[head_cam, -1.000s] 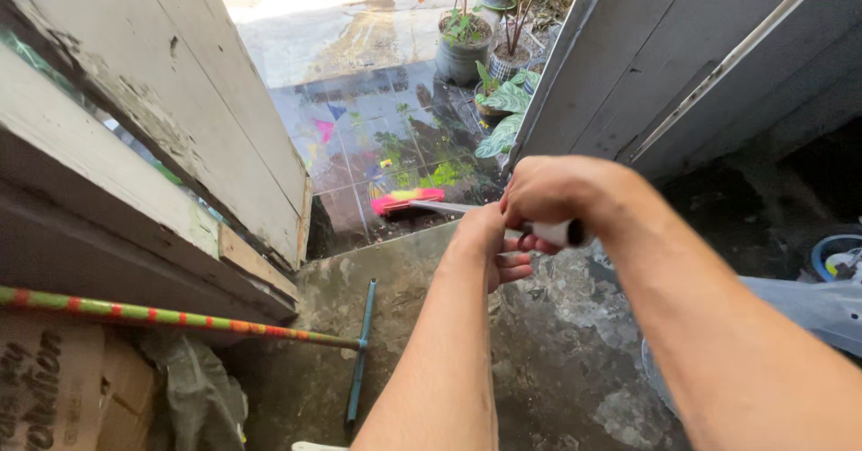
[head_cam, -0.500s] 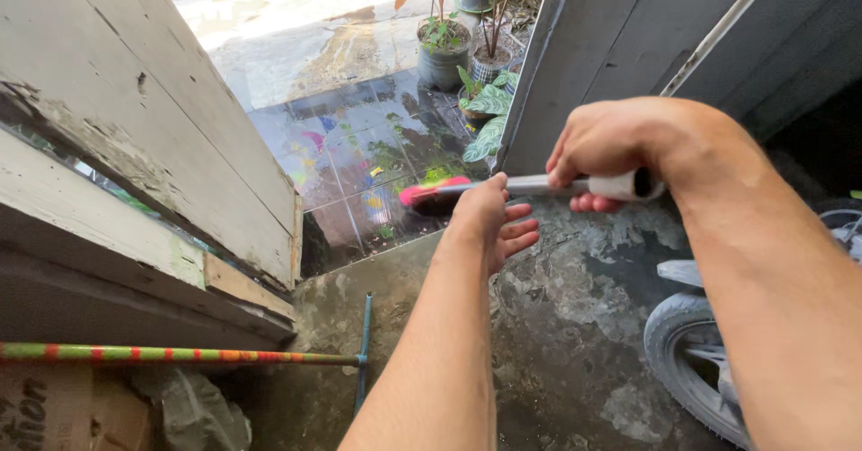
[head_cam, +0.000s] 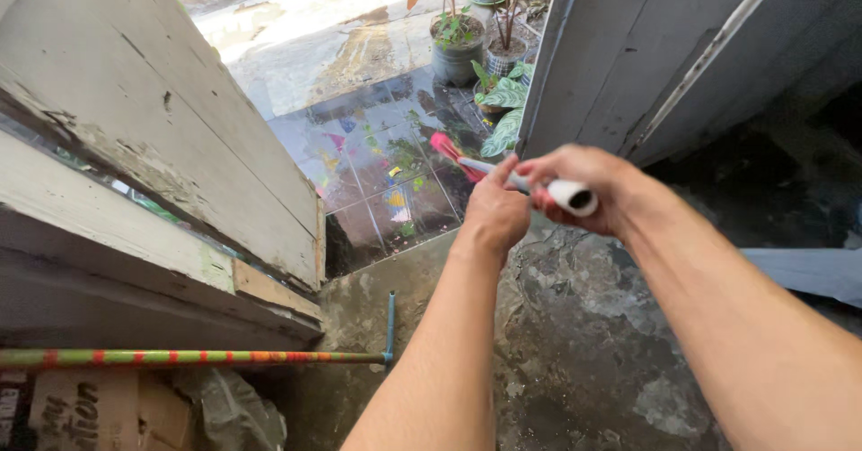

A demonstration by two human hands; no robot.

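Swung up and left since half a second ago: pink broom head (head_cam: 446, 148), now over wet tiles (head_cam: 377, 159) by doorway | left hand (head_cam: 496, 210) wrapped round mid-handle as guide | right hand (head_cam: 584, 184) clenched on white handle end (head_cam: 572, 196) for leverage.

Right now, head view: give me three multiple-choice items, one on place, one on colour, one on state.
1. Where is the striped pole's squeegee?
A. on the concrete floor by the wooden door
B. in a plant pot
C. in the left hand

2. What colour is the broom head?
A. blue
B. pink-red
C. black

3. How is the broom handle held?
A. both hands
B. one hand
C. lying loose

Answers: 1 A, it lies beside the wooden door. 2 B, pink-red bristles show. 3 A, the left hand and right hand both grip it.
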